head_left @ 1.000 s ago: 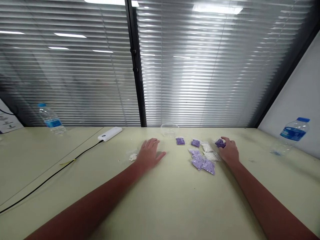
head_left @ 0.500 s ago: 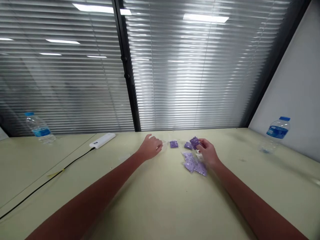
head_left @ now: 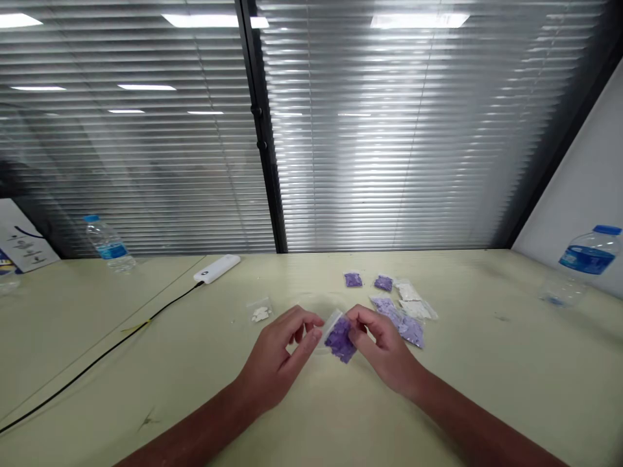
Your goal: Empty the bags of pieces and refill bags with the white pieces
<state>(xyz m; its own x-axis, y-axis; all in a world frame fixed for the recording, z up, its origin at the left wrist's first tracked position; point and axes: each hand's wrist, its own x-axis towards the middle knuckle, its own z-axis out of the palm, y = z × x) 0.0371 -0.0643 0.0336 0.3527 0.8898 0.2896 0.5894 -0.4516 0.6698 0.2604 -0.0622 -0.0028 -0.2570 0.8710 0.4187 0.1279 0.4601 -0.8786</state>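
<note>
Both hands meet at the middle of the pale table (head_left: 487,363), pinching one small clear bag of purple pieces (head_left: 338,337). My left hand (head_left: 280,360) grips the bag's left edge with thumb and fingers. My right hand (head_left: 384,347) pinches its right side. Just behind my right hand lies a pile of several bags (head_left: 406,318), some purple, some white. Two more small purple bags (head_left: 353,279) sit farther back. A single bag of white pieces (head_left: 260,313) lies left of my left hand.
A white power bank (head_left: 217,268) with a black cable (head_left: 97,360) lies at the back left. One water bottle (head_left: 108,244) stands far left, another (head_left: 579,266) far right by the wall. Slatted blinds close off the table's far edge.
My right hand carried a purple bag from the far pile toward me. My left hand came back from the far side and took hold of the same bag. The clear bowl is out of sight.
</note>
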